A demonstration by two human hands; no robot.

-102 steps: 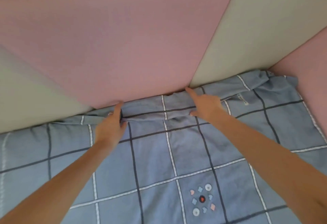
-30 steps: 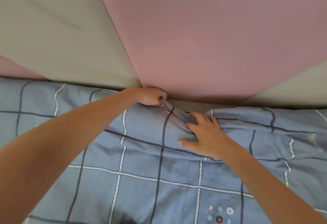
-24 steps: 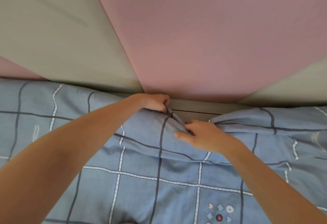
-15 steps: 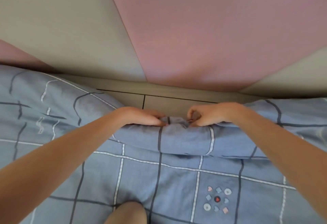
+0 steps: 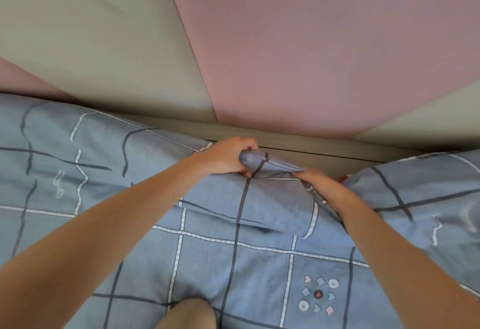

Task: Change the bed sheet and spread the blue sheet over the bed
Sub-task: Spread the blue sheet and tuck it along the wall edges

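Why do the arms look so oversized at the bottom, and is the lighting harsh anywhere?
Head view: the wide-angle lens stretches the forearms near the corners; light is soft, no glare, only a faint shadow under the folded blue sheet gripped by left hand and right hand.

A large pink padded wall panel (image 5: 324,50) meets a beige padded wall panel (image 5: 98,37) along a slanted seam. Below them runs a beige ledge (image 5: 311,150) crossed by a thin dark line.
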